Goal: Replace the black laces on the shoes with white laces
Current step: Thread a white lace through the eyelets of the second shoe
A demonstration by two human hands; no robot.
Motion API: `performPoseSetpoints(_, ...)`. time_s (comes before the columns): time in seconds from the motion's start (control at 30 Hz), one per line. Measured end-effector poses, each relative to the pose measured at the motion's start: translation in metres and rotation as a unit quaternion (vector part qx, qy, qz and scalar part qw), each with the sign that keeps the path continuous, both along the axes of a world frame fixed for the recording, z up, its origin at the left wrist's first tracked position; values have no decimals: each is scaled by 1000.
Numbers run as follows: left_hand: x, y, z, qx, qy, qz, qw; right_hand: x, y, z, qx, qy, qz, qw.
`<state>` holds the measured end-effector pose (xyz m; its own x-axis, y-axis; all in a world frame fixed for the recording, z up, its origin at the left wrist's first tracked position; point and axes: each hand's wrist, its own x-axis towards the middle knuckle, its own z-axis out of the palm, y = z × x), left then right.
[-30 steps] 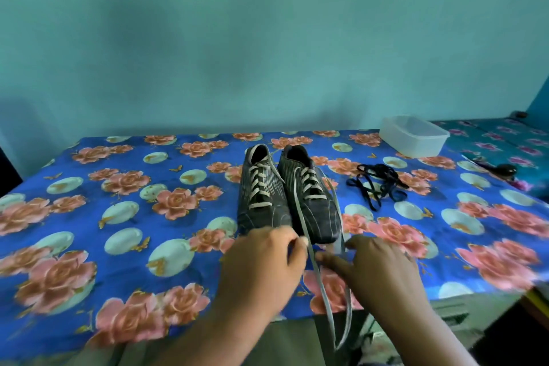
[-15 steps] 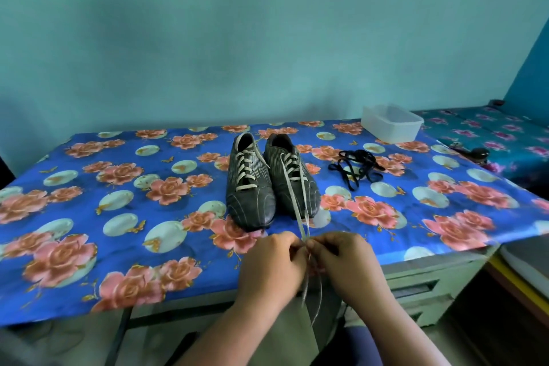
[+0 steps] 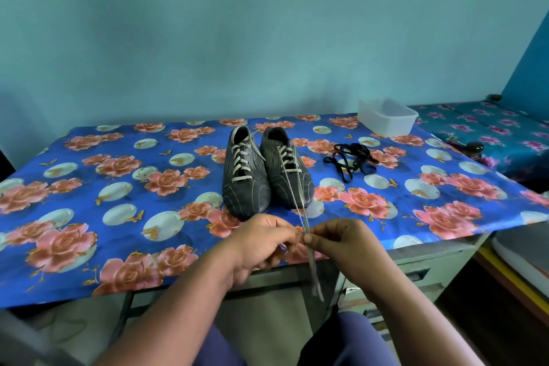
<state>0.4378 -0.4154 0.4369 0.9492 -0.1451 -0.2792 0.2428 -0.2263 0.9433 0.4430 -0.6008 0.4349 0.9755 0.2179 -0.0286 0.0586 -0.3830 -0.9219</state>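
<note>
running taut from the right shoe [image 3: 286, 169] on the flowered table [image 3: 89, 187], the white lace [image 3: 300, 202] ends pinched between left hand [image 3: 261, 242] and right hand [image 3: 341, 242] at the near edge; black laces [image 3: 350, 159] lie near the shoes, beside a plastic tub [image 3: 386, 120].

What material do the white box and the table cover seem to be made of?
White box: probably plastic, translucent and matte, with light showing through its thin walls. Table cover: likely a printed plastic or oilcloth sheet; it has a slight sheen and lies smooth, though fabric is possible.

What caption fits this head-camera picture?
Both hands pinch white lace ends from the right shoe; black laces lie aside.
</note>
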Motion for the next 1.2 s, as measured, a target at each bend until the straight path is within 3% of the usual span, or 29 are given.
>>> performPoseSetpoints(0.1, 11, 5, 10, 31, 35, -23, 999, 1, 1, 0, 9, -12, -14, 1000)
performPoseSetpoints(0.2, 27, -1, 16, 48, 31, 38, 998, 3, -3, 0, 5, -21, 1, 1000)
performPoseSetpoints(0.4, 50, -23, 18, -121, 14, 103, 987, 17, -19, 4, -135, -89, 76, 984)
performPoseSetpoints(0.47, 52, -23, 18, -134, -2, 105, 985, 29, -28, 11, -172, -127, 90, 973)
performPoseSetpoints(0.53, 52, -20, 17, -93, -34, 129, 987, 49, -35, 16, -237, -193, 73, 949)
performPoseSetpoints(0.63, 52, -12, 15, 8, -124, 159, 979, 87, -37, 22, -345, -353, 18, 870)
performPoseSetpoints(0.8, 53, 0, 21, 180, -291, 183, 922, 146, -12, 34, -402, -535, 17, 743)
performPoseSetpoints(0.93, 53, 6, 30, 323, -363, 176, 856, 177, 15, 46, -384, -587, 94, 707)
performPoseSetpoints(1.07, 58, 18, 32, 381, -430, 156, 803, 195, 31, 46, -358, -607, 175, 688)
performPoseSetpoints(1.2, 64, 31, 32, 406, -485, 138, 762, 207, 38, 41, -343, -617, 190, 683)
